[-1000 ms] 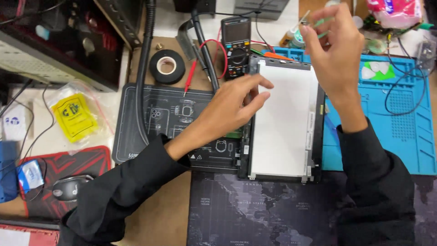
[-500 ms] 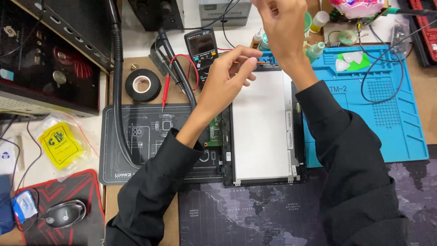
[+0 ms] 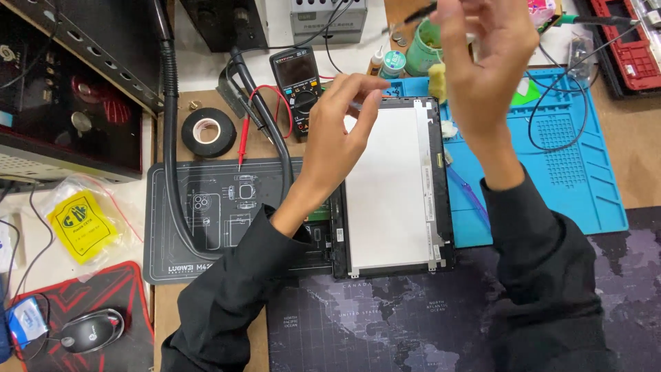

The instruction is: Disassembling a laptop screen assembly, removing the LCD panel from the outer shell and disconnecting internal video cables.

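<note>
Left hand point(image 3: 344, 131) pinches a small thin piece over the screen panel point(image 3: 389, 186); right hand point(image 3: 485, 62) raised, contents unclear. Panel looks thin, fragile; hold by edges.

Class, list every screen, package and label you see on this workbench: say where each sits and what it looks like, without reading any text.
Display panel: centre, under the left hand; white rectangle, black frame.
Multimeter: behind the panel; black body, blank grey screen.
Clear bag: left edge; yellow label inside.
Small packet: bottom left, by the mouse; white and blue.
Right hand: raised above the blue mat.
</note>
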